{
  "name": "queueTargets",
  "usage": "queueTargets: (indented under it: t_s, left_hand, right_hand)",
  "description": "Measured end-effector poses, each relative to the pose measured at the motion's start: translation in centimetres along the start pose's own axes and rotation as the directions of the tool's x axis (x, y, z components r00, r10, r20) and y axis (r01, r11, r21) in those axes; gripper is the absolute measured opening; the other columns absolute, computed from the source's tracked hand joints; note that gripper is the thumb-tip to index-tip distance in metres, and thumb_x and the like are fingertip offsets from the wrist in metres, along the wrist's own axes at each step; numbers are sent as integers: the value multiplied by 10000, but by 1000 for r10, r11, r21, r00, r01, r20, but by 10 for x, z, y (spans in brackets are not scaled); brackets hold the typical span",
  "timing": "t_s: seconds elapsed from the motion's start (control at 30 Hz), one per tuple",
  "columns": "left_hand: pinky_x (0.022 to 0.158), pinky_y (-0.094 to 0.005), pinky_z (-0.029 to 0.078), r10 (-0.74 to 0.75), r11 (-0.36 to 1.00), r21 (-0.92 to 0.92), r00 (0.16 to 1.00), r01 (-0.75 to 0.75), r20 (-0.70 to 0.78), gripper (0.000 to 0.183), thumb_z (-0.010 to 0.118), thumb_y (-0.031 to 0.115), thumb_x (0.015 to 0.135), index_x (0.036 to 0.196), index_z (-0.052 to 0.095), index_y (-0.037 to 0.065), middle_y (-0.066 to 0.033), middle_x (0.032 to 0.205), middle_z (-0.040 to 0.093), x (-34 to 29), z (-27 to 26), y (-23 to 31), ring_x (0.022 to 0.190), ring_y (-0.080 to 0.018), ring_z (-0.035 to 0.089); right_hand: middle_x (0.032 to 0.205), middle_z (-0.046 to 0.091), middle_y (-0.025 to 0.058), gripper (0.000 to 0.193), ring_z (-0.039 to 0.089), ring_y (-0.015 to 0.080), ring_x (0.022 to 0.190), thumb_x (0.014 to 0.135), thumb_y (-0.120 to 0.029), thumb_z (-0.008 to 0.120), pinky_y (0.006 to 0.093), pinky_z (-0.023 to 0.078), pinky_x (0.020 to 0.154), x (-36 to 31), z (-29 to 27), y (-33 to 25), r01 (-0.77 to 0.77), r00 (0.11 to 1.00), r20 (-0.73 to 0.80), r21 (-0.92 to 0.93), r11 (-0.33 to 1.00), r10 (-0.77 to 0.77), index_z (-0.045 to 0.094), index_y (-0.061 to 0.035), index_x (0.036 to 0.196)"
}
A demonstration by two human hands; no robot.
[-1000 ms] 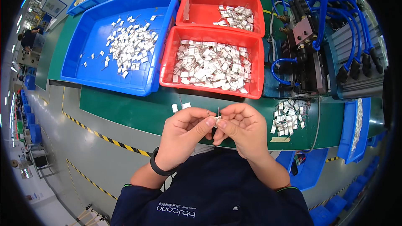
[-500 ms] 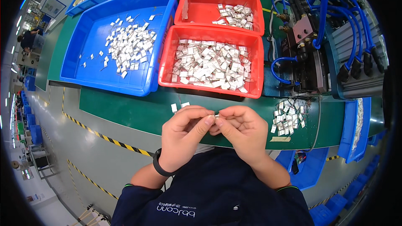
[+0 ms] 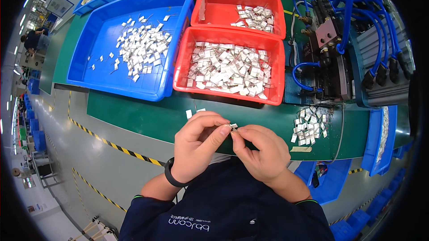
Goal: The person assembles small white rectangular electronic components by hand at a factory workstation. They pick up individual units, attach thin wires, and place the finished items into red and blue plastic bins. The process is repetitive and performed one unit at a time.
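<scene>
In front of my chest, my left hand (image 3: 196, 142) and my right hand (image 3: 263, 151) meet over the green table. Between their fingertips is a small white block-shaped part (image 3: 233, 125) with a dark end or lead. Left thumb and index finger pinch it from one side, while the right thumb and index finger close on its other side. Just beyond my left hand lie loose white parts (image 3: 189, 114) of the same kind, one partly hidden by the fingers. A pile of such parts (image 3: 308, 125) lies to the right of my right hand.
A near red bin (image 3: 282, 75) and a far red bin (image 3: 282, 15), both holding white parts, stand beyond my hands. A large blue bin (image 3: 89, 73) is at the left. The machine (image 3: 328, 58) with blue hoses stands right. Yellowish tape (image 3: 300, 149) lies near the table edge.
My right hand has turned, its thumb dropping lower and its fingers spreading less upward. The white part now shows more between the fingertips. The whole view has shifted slightly.
</scene>
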State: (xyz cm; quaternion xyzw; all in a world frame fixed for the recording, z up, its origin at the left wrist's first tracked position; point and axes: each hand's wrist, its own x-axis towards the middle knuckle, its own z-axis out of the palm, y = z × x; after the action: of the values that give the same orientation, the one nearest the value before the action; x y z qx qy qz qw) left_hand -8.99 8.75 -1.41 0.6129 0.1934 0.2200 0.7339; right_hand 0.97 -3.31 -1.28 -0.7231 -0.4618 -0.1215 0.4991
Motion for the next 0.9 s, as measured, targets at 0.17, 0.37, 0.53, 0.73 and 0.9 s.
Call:
queueTargets:
  t_s: [0.17, 0.37, 0.53, 0.73, 0.9]
  left_hand:
    - [700, -233, 480, 149, 957, 252, 989, -144, -2, 127, 669, 5, 856, 976, 645, -26, -83, 1006, 583, -2, 0, 2, 827, -114, 584]
    - [702, -230, 474, 136, 974, 178, 991, -136, 13, 106, 659, 0, 860, 957, 634, -35, -78, 978, 577, -1, 0, 2, 822, -114, 576]
    - [731, -231, 482, -12, 999, -32, 998, 13, 59, 82, 619, 2, 890, 964, 616, -31, -72, 999, 566, 1, -4, 0, 852, -111, 575]
    - [756, -239, 494, -94, 975, -194, 990, 113, 104, 84, 608, 12, 902, 975, 614, -27, -72, 1013, 562, 1, -5, 0, 878, -112, 579]
    - [736, -232, 500, -101, 969, -215, 989, 122, 107, 85, 615, 18, 900, 973, 620, -24, -73, 1022, 577, 1, -5, -1, 874, -106, 584]
  right_hand:
    - [822, 650, 79, 251, 646, 201, 678, 672, 37, 753, 289, 526, 560, -3, -2, 3, 111, 994, 6, -26, 993, -111, 635, -4, 889]
    - [808, 641, 92, 299, 643, 219, 672, 650, 38, 766, 293, 516, 554, -3, -2, 4, 142, 990, 2, 22, 990, -142, 625, 8, 912]
    - [787, 626, 97, 322, 624, 228, 647, 641, 24, 777, 307, 504, 539, 0, -3, 0, 56, 998, -4, 77, 995, -55, 627, 2, 925]
    - [829, 634, 99, 263, 631, 218, 703, 642, 39, 792, 279, 516, 597, -5, -5, 3, 65, 996, 49, 73, 995, -69, 638, -36, 841]
    - [836, 630, 111, 241, 627, 242, 670, 653, 28, 766, 304, 509, 577, -6, -4, 3, 83, 997, 3, 80, 993, -83, 652, -3, 863]
